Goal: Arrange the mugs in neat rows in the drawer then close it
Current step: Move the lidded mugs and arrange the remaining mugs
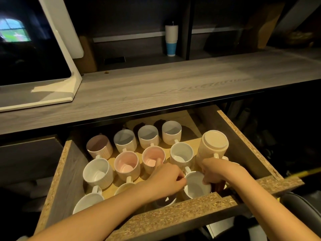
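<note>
The open drawer (182, 213) holds several ribbed mugs standing in rows. At the back stand three white mugs and a purple-lined mug (99, 145); in the middle row are two pink-lined mugs (126, 165) and white ones. A cream mug (214, 145) stands upside down at the right. Near the front edge, my left hand (166, 180) and my right hand (217, 169) both grip the rim of a white mug (197, 186), one on each side. A dark mug (166, 200) lies partly hidden under my left wrist.
A grey wooden countertop (156, 89) runs above the drawer. A white-framed appliance (40, 49) stands on it at the left. A stack of paper cups (171, 40) sits on the shelf behind. The drawer's raw chipboard walls enclose the mugs.
</note>
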